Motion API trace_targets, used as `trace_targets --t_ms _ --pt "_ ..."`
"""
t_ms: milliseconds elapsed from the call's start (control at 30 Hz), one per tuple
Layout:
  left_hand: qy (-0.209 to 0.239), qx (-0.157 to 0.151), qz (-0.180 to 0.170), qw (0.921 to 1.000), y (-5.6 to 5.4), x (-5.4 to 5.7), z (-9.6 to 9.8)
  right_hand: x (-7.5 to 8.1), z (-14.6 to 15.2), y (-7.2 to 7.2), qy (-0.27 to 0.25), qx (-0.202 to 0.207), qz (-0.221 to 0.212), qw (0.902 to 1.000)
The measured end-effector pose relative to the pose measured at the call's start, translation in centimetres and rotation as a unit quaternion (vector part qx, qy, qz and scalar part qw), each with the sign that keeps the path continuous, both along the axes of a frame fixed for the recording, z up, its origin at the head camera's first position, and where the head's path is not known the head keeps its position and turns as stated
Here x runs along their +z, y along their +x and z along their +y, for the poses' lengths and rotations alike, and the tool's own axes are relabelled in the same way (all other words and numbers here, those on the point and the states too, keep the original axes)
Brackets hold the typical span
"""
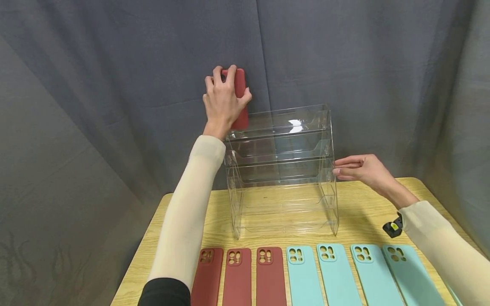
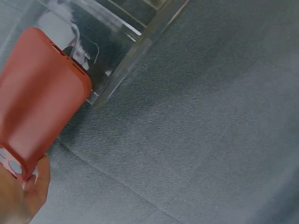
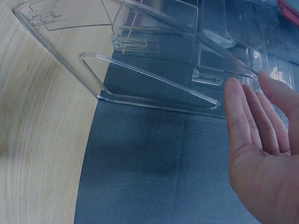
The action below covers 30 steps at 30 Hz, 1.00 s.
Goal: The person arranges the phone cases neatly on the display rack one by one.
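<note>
High at the stand's left end, my left hand [image 1: 222, 100] grips a red phone case [image 1: 241, 121] by its camera end. Fingers lie along one side of the case and the thumb along the other. In the left wrist view the case [image 2: 42, 93] hangs with its plain end near the stand's top corner. The clear acrylic tiered stand [image 1: 281, 160] is upright on the table, its shelves bare. At its right side, my right hand [image 1: 369, 172] holds its fingers nearly straight, fingertips right at the side panel. The right wrist view shows this hand's palm [image 3: 261, 172] facing the panel.
Along the table's [image 1: 360, 208] near side lie several phone cases in a row, red ones [image 1: 237, 280] at left and turquoise ones [image 1: 338, 280] at right. A grey curtain [image 1: 153, 63] hangs behind and beside the table. My right sleeve [image 1: 440, 238] covers part of the row's right end.
</note>
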<state>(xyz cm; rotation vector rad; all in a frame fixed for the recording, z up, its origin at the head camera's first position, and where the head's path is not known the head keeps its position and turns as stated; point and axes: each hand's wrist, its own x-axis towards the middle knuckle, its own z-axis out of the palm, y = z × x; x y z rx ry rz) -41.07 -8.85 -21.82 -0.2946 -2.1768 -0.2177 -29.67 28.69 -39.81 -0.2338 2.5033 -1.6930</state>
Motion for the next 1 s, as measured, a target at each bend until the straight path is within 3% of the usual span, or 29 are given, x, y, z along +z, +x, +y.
trace_targets --t_ms 333,500,800,1000 --pt "0.025 -0.025 0.036 0.9987 -0.1 0.5 1.2 0.0 0.3 0.0 0.008 0.001 0.007 0.9999" --pt "0.026 -0.027 0.037 0.9986 -0.2 0.3 1.9 0.0 0.3 0.0 0.010 -0.001 0.007 0.9999" --pt "0.043 -0.019 0.001 0.9989 -0.5 -1.9 2.1 0.0 -0.2 0.1 0.002 0.003 0.009 1.0000" --pt "0.039 0.006 -0.026 0.9989 -0.5 -3.5 1.8 0.0 -0.6 -0.1 0.001 0.009 0.010 0.9999"
